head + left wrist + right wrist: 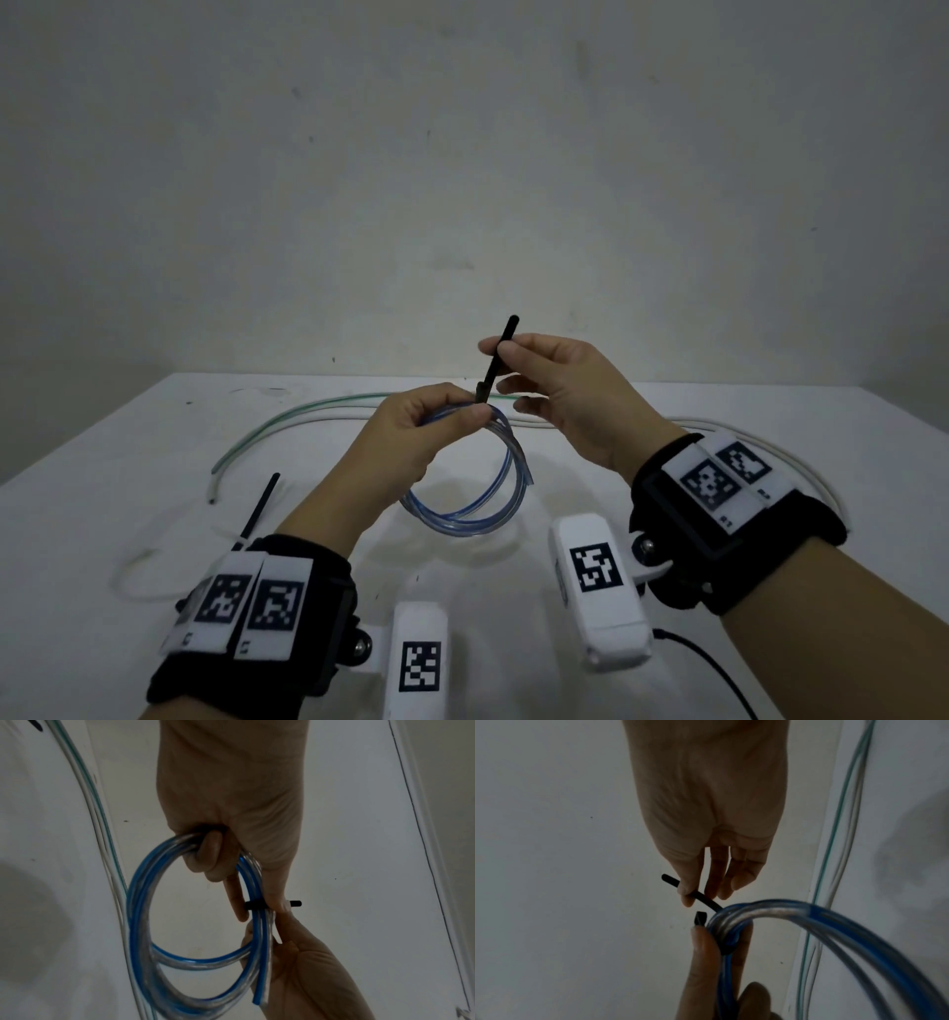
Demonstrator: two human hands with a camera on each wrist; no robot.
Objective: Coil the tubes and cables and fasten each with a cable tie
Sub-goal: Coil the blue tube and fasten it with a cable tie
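A clear tube with a blue stripe is wound into a coil [477,514] that hangs above the table. My left hand [475,407] pinches the top of the coil between thumb and fingers. A black cable tie [494,362] is looped round the strands there, its tail pointing up. My right hand [497,349] pinches that tail between thumb and forefinger. In the left wrist view the tie [253,905] crosses the coil [140,902] between the forefinger and thumb. The right wrist view shows the tie's tail [700,897] leaving the coil [782,912], with the tie's head [700,918] beside it.
On the white table [667,401] behind the hands lie a green-striped tube [308,413] and a white cable [827,493]. A second black cable tie [262,506] and a thin clear tube [133,575] lie at the left. A wall rises past the far edge.
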